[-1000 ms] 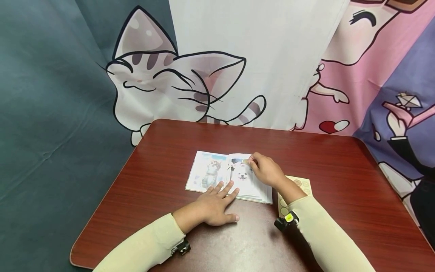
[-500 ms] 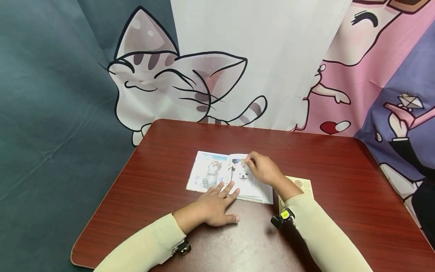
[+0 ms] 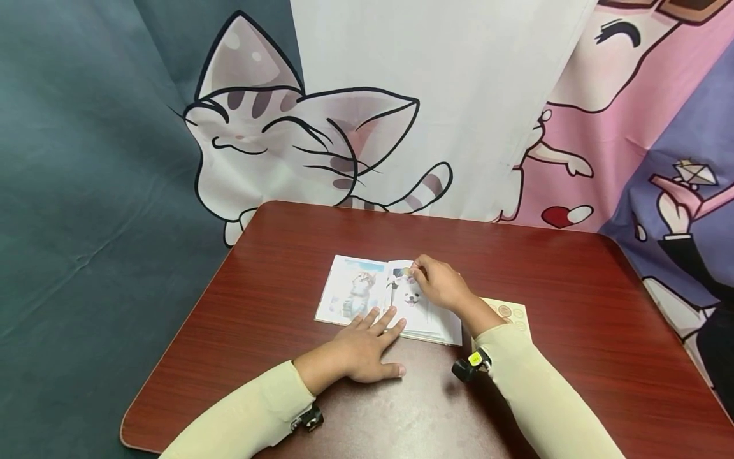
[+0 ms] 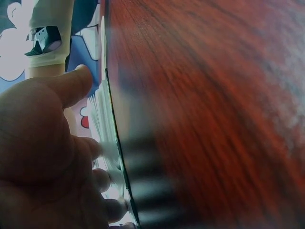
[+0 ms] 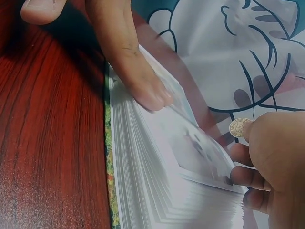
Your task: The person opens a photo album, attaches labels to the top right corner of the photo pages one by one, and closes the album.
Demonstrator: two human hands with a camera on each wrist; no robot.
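A photo album [image 3: 329,303] lies open, a kitten picture [image 3: 361,287] on its left page and a white dog picture [image 3: 411,297] on the right page. My left hand [image 3: 362,354] rests flat with spread fingers over the album's near edge by the middle fold. Over the right page's top, my right hand [image 3: 444,285] pinches a round gold sticker [image 5: 238,128] between thumb and forefinger. In the right wrist view the sticker's printed face shows beside the thumb, just above the page, while the other fingers curl near the page edge.
A cream sheet of round stickers [image 3: 518,313] lies right of the album, partly under the right forearm. The reddish-brown table [image 3: 258,268] reaches back to a cartoon-printed cloth backdrop [image 3: 470,76].
My right hand has shifted slightly left over the right page, carrying the sticker toward the dog picture's top. My left hand has stayed in place.
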